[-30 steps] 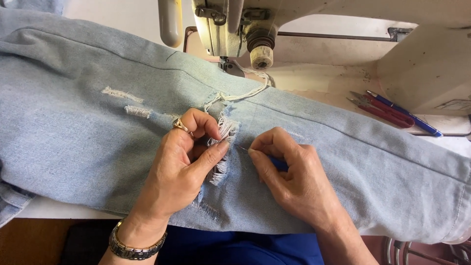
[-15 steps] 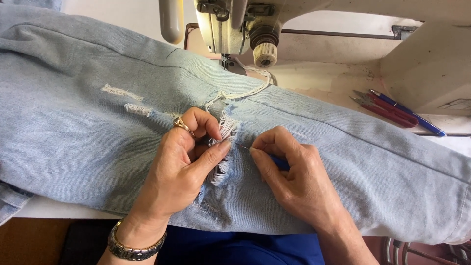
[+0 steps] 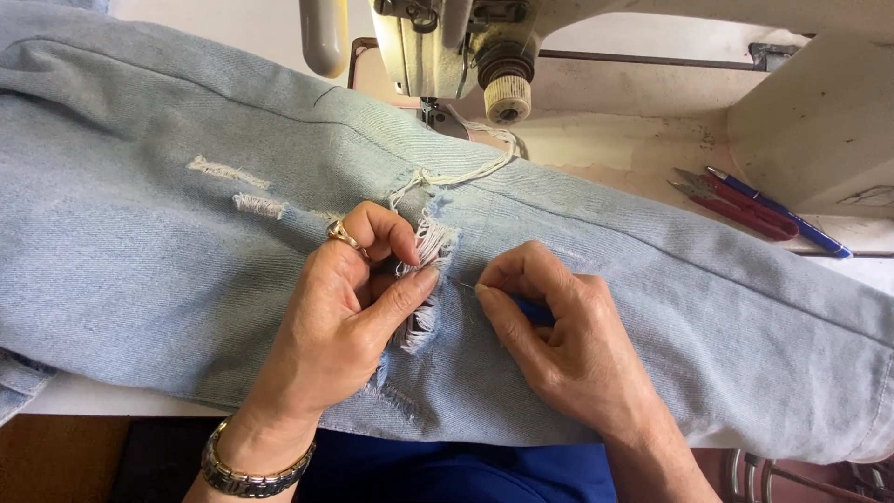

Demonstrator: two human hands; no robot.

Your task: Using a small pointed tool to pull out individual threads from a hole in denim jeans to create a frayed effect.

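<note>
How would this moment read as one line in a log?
left hand: pinching frayed tear | right hand: holding thin tool tip at tear | jeans: flat | sewing machine: behind

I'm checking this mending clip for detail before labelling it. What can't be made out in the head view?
- The tool in the right hand: only a thin tip and a bit of blue show; the fingers hide the rest.
- The frayed tear in the jeans: its middle is covered by the left hand.
- The sewing machine: cut off by the top edge.
- The pens: too small to tell apart.
</note>
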